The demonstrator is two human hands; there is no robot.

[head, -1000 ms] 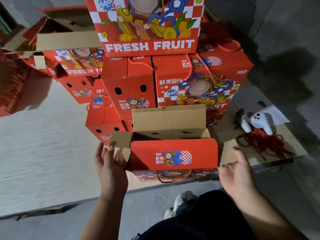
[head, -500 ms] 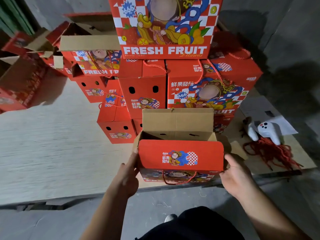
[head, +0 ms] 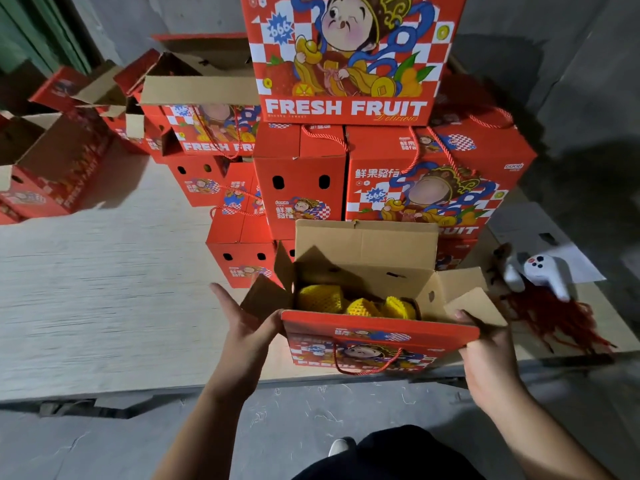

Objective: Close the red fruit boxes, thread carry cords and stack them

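An open red fruit box (head: pixel 363 351) stands at the near edge of the wooden platform (head: pixel 104 306). Its brown flaps stand out and yellow net-wrapped fruit (head: pixel 360 303) shows inside. A red cord loop (head: pixel 367 367) hangs on its front face. My left hand (head: pixel 247 327) lies with straight fingers against the box's left corner, under the left side flap (head: pixel 266 296). My right hand (head: pixel 485 348) grips the right end of the red front flap (head: pixel 381 323), which leans toward me.
Closed red boxes (head: pixel 346 109) with cords are stacked just behind the open one. More open boxes (head: pixel 194 98) lie at the back left. A heap of loose red cords (head: pixel 557 320) and a white device (head: pixel 543 271) lie to the right. Grey floor runs below the platform edge.
The red front flap, upright before, has swung down toward me and the fruit now shows. Both hands have closed in on the box's sides, and the side flaps have spread outward.
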